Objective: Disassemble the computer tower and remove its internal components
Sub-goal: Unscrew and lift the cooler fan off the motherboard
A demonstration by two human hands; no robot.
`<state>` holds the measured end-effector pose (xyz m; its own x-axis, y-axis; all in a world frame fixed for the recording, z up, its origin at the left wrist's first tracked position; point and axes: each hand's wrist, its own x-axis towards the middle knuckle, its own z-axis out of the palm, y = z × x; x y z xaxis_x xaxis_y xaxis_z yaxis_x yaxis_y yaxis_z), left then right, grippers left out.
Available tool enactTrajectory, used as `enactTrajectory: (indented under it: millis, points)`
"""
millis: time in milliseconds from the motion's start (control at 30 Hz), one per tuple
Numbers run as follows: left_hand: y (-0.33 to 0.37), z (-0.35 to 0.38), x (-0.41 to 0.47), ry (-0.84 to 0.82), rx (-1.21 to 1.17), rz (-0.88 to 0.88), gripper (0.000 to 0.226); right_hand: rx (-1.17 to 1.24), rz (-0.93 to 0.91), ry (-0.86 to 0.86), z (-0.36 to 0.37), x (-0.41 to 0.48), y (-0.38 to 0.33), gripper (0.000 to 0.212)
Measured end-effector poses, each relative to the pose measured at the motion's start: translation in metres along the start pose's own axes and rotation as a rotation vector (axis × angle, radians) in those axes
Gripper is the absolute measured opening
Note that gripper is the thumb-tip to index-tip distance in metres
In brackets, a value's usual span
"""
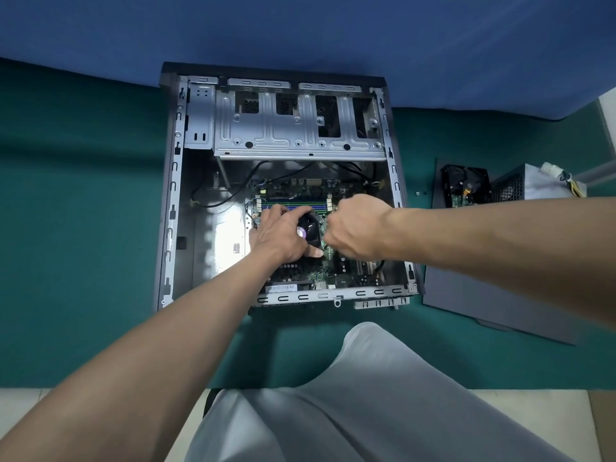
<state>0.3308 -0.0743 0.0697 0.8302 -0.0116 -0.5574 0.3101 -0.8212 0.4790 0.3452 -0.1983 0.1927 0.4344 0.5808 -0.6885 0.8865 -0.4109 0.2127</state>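
I see computer tower (173,195) open on its side on green mat (83,228) | CPU cooler fan (310,228) sits on motherboard (300,186) inside | left hand (276,238) grasps CPU cooler fan | right hand (353,228) curled just beside it, cannot tell what it holds

A dark green felt-like mat (83,228) spreads flat to the left of the left hand (276,235), to the right of the right hand (356,228), and on toward the person. Beyond both hands, a deep blue fabric backdrop (300,28) meets the mat's far edge and fills the top of the view. Nearer than the hands, a bent leg in light grey trousers (366,395) overlaps the mat's near edge. A pale cream tiled floor (26,405) borders that near edge. Far right of the right hand, a narrow off-white surface (608,118) shows at the frame edge.
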Motion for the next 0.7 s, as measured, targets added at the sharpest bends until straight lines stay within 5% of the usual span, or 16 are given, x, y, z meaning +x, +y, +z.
enactTrajectory:
  millis: [67, 133, 333, 400, 467, 600, 700]
  points:
    - [0.000, -0.001, 0.000, -0.001, -0.001, 0.005, 0.090, -0.203, -0.165, 0.054, -0.001, -0.001, -0.004, 0.024]
    - [0.000, -0.002, 0.000, -0.004, 0.007, 0.011, 0.088, -0.116, -0.121, 0.060, -0.001, 0.002, -0.006, 0.020]
    - [-0.001, -0.002, 0.000, -0.007, 0.014, 0.003, 0.094, 1.033, 0.514, 0.038, 0.000, 0.014, -0.001, 0.031]
    - [-0.001, -0.001, 0.000, -0.002, 0.010, 0.000, 0.096, 1.478, 0.799, -0.148, 0.002, 0.015, 0.008, 0.023]
    - [-0.001, -0.001, 0.000, -0.002, 0.010, 0.001, 0.096, 1.644, 0.865, -0.406, 0.004, 0.011, 0.009, 0.019]
    - [-0.001, 0.000, 0.001, -0.001, 0.006, -0.005, 0.096, 1.430, 0.789, -0.329, 0.002, 0.015, 0.000, 0.018]
    - [-0.001, 0.001, 0.002, -0.005, 0.013, 0.003, 0.097, 0.830, 0.510, -0.157, 0.004, 0.014, -0.001, 0.012]
